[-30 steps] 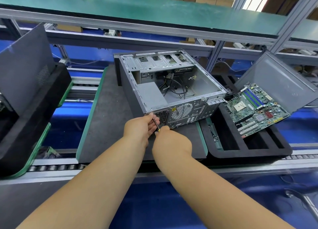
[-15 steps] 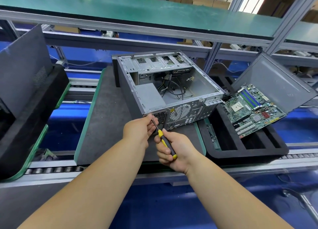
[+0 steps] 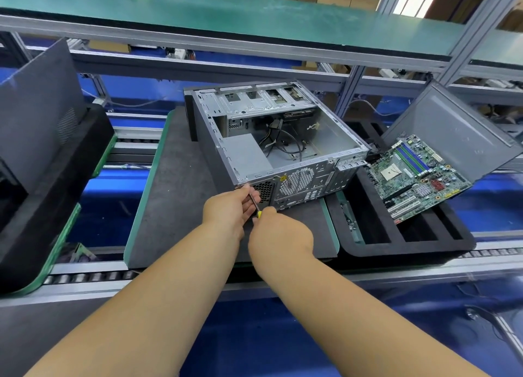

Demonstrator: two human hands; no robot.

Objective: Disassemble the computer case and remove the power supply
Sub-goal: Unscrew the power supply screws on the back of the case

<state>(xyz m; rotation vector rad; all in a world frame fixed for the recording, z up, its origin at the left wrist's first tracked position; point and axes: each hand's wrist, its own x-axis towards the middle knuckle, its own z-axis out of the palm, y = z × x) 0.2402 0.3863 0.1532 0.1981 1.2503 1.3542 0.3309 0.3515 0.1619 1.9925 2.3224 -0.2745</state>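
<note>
On the grey mat [image 3: 175,206], both hands pinch a screwdriver [image 3: 255,205] at the unlabelled case [image 3: 283,138].

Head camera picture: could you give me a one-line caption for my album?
Both hands steer a screwdriver into the rear corner of an opened computer case, its motherboard already set aside.

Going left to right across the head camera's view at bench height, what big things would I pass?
Black foam tray with a dark panel → open computer case → green motherboard → grey side panel.
</note>
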